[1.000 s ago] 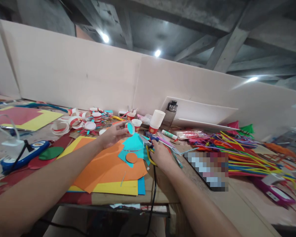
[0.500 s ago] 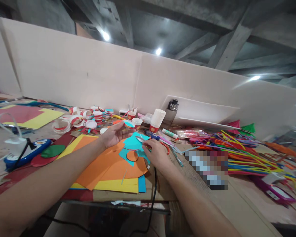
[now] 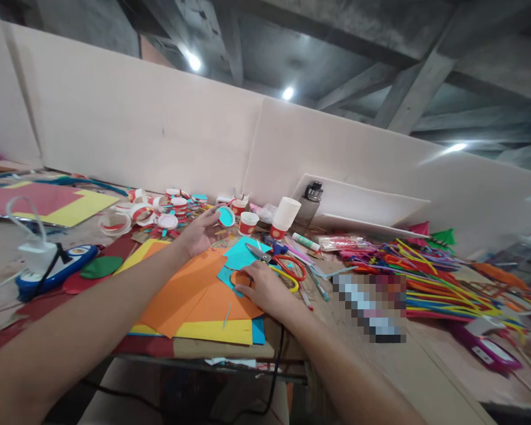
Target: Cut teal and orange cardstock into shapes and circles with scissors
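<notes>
My left hand (image 3: 202, 231) is closed on a short cut paper-cup base (image 3: 225, 216), its turquoise disc tilted toward me. My right hand (image 3: 261, 286) is low over a turquoise paper scrap (image 3: 225, 276) with a round hole, through which orange shows. Thumb and forefinger look slightly apart beside the hole; whether they touch the scrap is unclear. Just beyond that hand, scissors (image 3: 257, 252) lie with their blades across another turquoise sheet (image 3: 238, 252). Under both scraps are orange sheets (image 3: 177, 301), with yellow paper (image 3: 203, 333) beneath.
A white-and-red paper cup (image 3: 248, 224) and a cup stack (image 3: 285, 215) stand behind, near a dark bottle (image 3: 308, 203). Several cut cup pieces (image 3: 144, 213) crowd the back left. Colourful pipe cleaners (image 3: 429, 283) cover the right. A black cable (image 3: 277, 363) hangs over the front edge.
My right hand has let go of the scissors and come down beside the holed turquoise scrap. My left hand has tipped the cup base so its turquoise disc faces me more.
</notes>
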The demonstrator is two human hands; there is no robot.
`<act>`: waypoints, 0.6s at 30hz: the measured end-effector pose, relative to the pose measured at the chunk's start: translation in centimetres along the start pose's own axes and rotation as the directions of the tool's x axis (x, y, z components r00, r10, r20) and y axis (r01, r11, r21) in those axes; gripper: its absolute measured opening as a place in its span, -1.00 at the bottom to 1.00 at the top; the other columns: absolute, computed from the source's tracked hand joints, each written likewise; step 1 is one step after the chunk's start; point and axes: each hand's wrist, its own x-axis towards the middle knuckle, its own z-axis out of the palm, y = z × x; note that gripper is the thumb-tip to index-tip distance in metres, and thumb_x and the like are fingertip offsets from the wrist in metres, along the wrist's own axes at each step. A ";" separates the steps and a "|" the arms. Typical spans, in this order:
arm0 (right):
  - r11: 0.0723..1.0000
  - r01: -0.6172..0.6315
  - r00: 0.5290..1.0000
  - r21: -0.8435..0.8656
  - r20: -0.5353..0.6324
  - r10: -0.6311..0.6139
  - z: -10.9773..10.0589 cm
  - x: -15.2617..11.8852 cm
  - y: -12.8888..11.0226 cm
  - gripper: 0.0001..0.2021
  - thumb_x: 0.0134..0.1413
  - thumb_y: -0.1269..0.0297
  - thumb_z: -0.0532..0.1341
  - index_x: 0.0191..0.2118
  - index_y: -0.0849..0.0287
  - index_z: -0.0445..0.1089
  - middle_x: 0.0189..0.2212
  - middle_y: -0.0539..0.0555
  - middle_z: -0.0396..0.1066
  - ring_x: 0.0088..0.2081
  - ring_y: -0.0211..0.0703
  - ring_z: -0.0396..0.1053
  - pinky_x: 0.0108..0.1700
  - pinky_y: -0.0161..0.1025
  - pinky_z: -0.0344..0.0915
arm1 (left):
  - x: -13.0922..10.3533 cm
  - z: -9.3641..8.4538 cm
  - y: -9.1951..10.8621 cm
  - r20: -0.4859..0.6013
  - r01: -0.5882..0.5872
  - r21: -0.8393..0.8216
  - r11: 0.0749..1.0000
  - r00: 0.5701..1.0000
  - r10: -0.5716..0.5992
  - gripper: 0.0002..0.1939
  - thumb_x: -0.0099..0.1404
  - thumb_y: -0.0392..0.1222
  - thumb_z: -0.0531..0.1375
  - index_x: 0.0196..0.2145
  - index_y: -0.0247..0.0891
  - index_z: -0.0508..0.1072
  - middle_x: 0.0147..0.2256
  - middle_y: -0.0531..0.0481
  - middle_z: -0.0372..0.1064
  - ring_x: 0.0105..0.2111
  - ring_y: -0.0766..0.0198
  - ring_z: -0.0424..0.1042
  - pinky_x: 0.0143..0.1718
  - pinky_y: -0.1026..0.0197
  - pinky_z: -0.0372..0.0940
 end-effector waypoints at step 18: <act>0.603 0.031 0.861 0.797 -0.327 0.389 -3.0 4.1 -0.6 -0.81 0.04 0.18 0.16 -0.25 0.17 0.31 -0.56 -0.07 0.35 -0.59 -0.25 0.38 -0.56 -0.30 0.35 | -1.1 2.4 -2.9 0.182 0.182 -0.031 0.983 0.968 -0.173 -0.75 0.28 -0.22 0.15 -0.10 -0.30 0.47 -0.16 -0.17 0.50 -0.23 0.19 0.50 -0.18 0.14 0.40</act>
